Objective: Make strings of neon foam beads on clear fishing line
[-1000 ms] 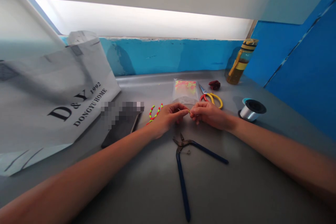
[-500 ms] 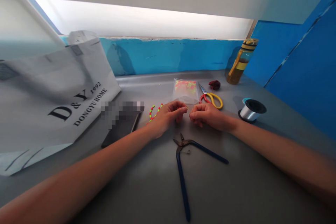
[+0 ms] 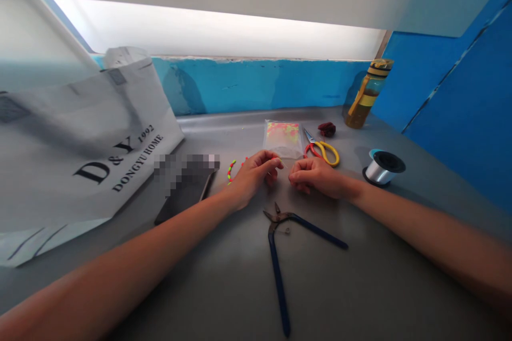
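Observation:
Thumb and fingertips of my left hand are pressed together, with a tiny yellow-green bit and a faint clear strand at the tips. Just to the right, my right hand is closed in a pinch; what it holds is too small to make out. A string of red and green beads lies beside my left hand and is partly hidden by it. Beyond the hands is a clear bag of pink and yellow beads. Pliers with blue handles lie spread on the table nearer to me.
Red-and-yellow scissors, a dark red bundle and a bottle stand or lie behind my right hand. A wire spool is at the right. At the left are a dark flat object and a large white bag.
My left hand has shifted slightly left, and its fingertips have turned a little. More of the bead string is now covered by it. My right hand has hardly moved.

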The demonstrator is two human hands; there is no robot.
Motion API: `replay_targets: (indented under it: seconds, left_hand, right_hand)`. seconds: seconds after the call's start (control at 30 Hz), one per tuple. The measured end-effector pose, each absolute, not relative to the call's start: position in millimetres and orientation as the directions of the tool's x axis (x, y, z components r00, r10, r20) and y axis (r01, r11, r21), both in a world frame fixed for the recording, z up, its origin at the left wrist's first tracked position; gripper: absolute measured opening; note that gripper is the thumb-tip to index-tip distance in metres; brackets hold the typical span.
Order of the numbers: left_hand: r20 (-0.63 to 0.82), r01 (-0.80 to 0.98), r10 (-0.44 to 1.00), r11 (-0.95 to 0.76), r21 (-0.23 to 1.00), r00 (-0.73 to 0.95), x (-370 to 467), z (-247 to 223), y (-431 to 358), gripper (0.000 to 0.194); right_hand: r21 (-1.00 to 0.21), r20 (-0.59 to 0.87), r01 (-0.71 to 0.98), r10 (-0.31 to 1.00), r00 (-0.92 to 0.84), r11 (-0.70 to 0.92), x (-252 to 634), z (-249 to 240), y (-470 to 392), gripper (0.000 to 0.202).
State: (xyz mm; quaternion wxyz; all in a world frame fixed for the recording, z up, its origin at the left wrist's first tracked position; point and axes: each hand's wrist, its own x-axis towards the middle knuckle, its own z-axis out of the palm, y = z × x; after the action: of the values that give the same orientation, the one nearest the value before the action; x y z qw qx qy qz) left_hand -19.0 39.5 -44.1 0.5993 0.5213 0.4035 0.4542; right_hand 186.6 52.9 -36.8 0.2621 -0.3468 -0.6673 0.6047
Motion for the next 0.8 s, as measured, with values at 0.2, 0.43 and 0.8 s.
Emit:
replay_targets:
  seconds: [0.2, 0.43, 0.8]
  left_hand:
    - [-0.001, -0.140, 0.970, 0.037, 0.990, 0.245, -18.2, -43.7, 38.9, 0.018]
    - [-0.014, -0.153, 0.973, 0.050, 0.987, 0.229, -18.1, -43.7, 40.9, 0.017]
    - [-0.002, -0.136, 0.973, 0.034, 0.990, 0.229, -19.2, -41.6, 40.1, 0.015]
  right_hand:
    - [-0.990, -0.056, 0.137, 0.776, -0.629, 0.039, 187.1, -38.2, 53.8, 0.014]
    - [-0.989, -0.065, 0.143, 0.778, -0.625, 0.031, 186.8, -38.1, 53.7, 0.015]
    - [-0.989, -0.054, 0.140, 0.773, -0.632, 0.045, 186.5, -37.2, 52.8, 0.016]
